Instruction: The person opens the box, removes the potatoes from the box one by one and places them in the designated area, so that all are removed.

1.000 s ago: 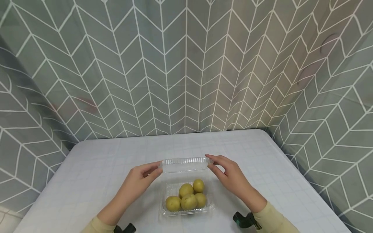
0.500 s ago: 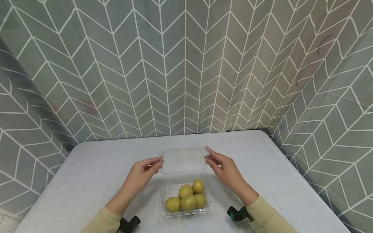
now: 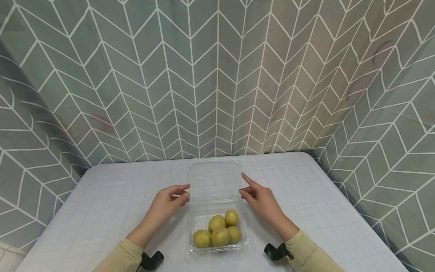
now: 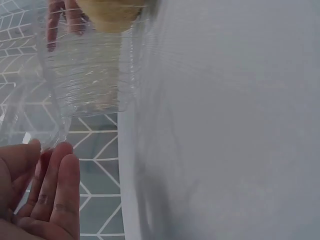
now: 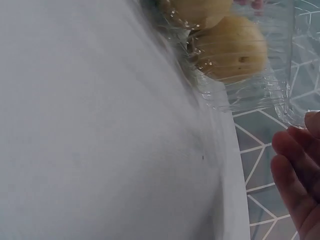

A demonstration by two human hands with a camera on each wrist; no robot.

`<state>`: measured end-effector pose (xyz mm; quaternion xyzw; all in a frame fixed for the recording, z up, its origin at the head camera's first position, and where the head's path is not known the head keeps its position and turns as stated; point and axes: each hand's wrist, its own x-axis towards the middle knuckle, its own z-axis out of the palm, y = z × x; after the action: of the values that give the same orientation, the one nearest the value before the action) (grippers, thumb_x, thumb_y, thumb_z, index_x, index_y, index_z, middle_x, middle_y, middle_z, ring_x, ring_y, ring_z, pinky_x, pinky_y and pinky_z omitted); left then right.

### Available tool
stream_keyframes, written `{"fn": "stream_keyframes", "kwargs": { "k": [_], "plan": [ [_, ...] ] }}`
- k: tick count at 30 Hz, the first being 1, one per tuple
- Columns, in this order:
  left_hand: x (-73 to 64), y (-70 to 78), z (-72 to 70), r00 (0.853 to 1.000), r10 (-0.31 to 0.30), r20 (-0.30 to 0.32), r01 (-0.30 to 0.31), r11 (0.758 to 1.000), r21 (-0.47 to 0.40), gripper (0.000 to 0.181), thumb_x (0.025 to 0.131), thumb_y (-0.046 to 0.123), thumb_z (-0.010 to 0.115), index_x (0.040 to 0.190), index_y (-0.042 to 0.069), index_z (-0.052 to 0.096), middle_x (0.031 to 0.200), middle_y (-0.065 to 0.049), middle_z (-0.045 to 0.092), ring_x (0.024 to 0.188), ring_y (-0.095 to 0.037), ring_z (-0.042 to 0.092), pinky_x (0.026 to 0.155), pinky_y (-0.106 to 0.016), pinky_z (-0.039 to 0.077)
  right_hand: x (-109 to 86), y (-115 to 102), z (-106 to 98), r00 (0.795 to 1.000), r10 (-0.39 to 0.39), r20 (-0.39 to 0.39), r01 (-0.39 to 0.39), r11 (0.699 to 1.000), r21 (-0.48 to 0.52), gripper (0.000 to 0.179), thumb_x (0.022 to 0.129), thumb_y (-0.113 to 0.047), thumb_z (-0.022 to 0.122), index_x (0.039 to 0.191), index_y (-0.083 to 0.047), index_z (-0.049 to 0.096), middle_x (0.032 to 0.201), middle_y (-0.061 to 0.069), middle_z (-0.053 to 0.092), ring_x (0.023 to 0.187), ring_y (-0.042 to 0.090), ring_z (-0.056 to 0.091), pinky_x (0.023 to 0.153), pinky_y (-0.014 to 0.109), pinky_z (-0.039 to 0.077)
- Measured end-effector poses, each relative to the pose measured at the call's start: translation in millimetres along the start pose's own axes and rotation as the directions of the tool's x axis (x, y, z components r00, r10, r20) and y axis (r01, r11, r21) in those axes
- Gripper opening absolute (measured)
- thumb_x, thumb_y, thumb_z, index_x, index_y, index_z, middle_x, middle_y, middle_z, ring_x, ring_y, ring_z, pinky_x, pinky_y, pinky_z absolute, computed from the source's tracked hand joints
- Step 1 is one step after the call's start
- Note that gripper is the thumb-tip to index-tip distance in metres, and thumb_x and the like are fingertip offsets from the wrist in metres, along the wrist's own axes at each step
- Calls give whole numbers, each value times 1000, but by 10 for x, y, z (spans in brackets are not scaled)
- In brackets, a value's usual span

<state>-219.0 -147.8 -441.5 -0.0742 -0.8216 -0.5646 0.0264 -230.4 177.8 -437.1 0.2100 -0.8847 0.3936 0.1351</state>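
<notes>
A clear plastic clamshell box [image 3: 193, 244] stands near the front of the table. Inside it lie several round, yellow, potato-like pieces [image 3: 220, 237]. Its hinged lid [image 3: 215, 177] is tipped back, away from the person. By the lid's left edge, near the hinge, is my left hand [image 3: 166, 202], thumb and fingertips right at the plastic. The left wrist view shows the fingers of this hand [image 4: 47, 192] fairly straight. My right hand [image 3: 261, 198] is at the lid's right edge, index finger extended. In the right wrist view, its fingertips are close to the box's clear corner [image 5: 287, 112].
A white cloth with faint checks covers the table [image 3: 119, 200]. Behind and at both sides hangs a grey curtain [image 3: 217, 94] with white zigzag lines. Dark camera mounts [image 3: 152, 260] sit at the wrists.
The lid has swung back from upright, showing more of its face. Both hands have drawn slightly towards the person and their fingers have loosened from the lid. Box and contents have stayed put.
</notes>
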Motion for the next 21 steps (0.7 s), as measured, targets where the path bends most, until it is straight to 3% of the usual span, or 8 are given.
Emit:
{"fn": "stream_keyframes", "kwargs": {
  "k": [9,17,21],
  "plan": [
    [6,-41,53,998,-69,13,68,997,22,54,91,7,71,142,7,53,94,-10,70,75,-18,71,66,-29,58,-49,14,87,992,97,85,-107,987,117,53,94,-8,68,144,-9,51,110,10,71,73,15,70,61,22,55],
    [-12,-70,76,995,-89,50,91,995,-34,64,91,8,72,149,12,45,91,-10,67,74,-20,70,66,-30,58,-88,2,138,983,146,112,-158,982,103,46,96,-12,67,139,-2,55,112,10,70,58,8,63,55,24,54],
    [-16,-75,98,992,-117,41,117,993,-2,62,91,6,71,147,12,48,90,-7,66,73,-18,69,65,-29,58,-83,0,157,979,163,122,-178,976,123,42,96,-12,65,136,-1,58,112,10,69,59,10,64,55,25,54]
  ]
}}
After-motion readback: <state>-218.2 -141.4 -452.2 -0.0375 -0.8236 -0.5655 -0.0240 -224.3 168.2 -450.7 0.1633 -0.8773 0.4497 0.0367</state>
